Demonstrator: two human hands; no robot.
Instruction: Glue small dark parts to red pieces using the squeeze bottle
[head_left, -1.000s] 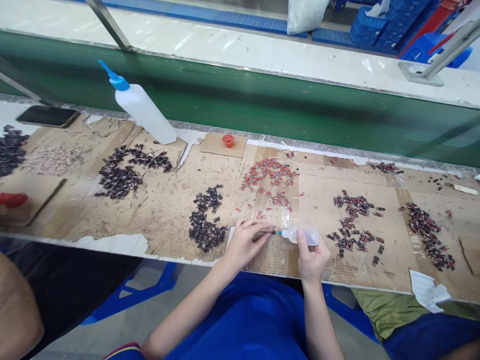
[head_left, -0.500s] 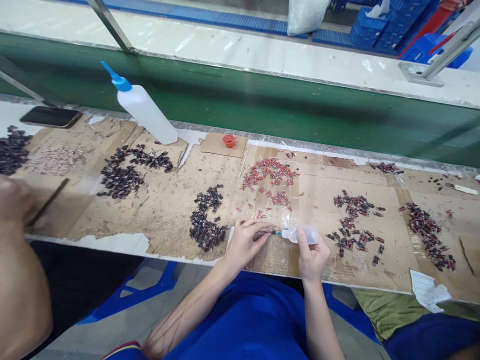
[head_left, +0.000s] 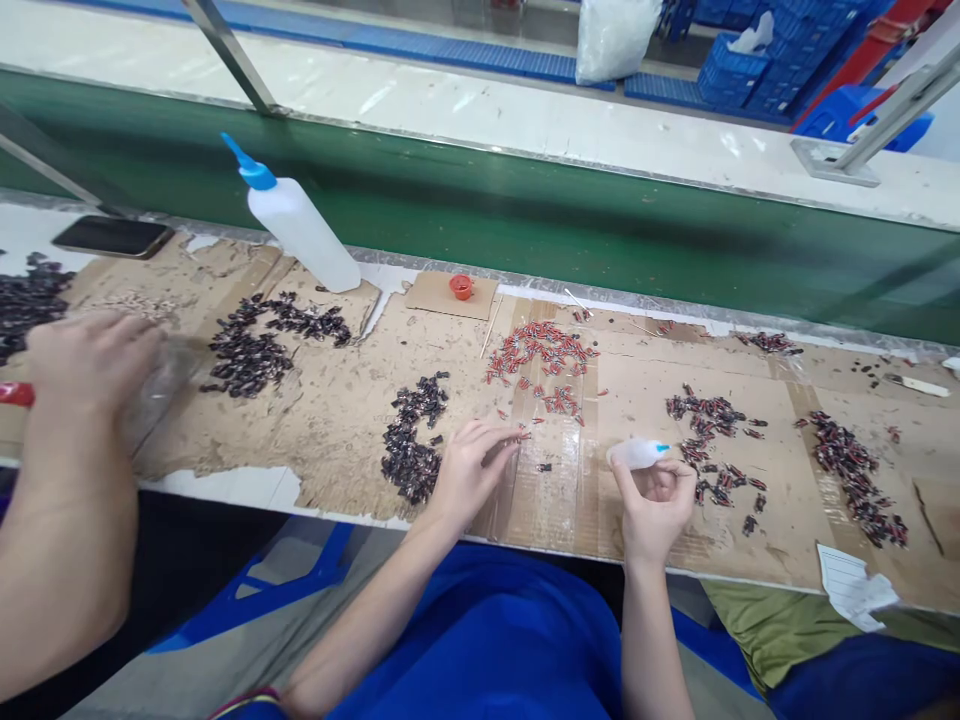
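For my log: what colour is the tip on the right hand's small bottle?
The tip is blue, clearest in the head view.

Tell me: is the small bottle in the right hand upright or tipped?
Tipped: the small bottle lies nearly level in the right hand, its blue tip pointing sideways, away from the left hand.

A dark phone [head_left: 114, 236] lies by the far edge of the tabletop [head_left: 247, 487], toward the left. A torn, lined paper [head_left: 855, 585] lies across the near edge, toward the right. Beyond the far edge stretches a green strip [head_left: 480, 210]; farther back are a white plastic bag [head_left: 617, 38] and blue crates [head_left: 731, 75]. A blue stool [head_left: 332, 560] shows below the near edge
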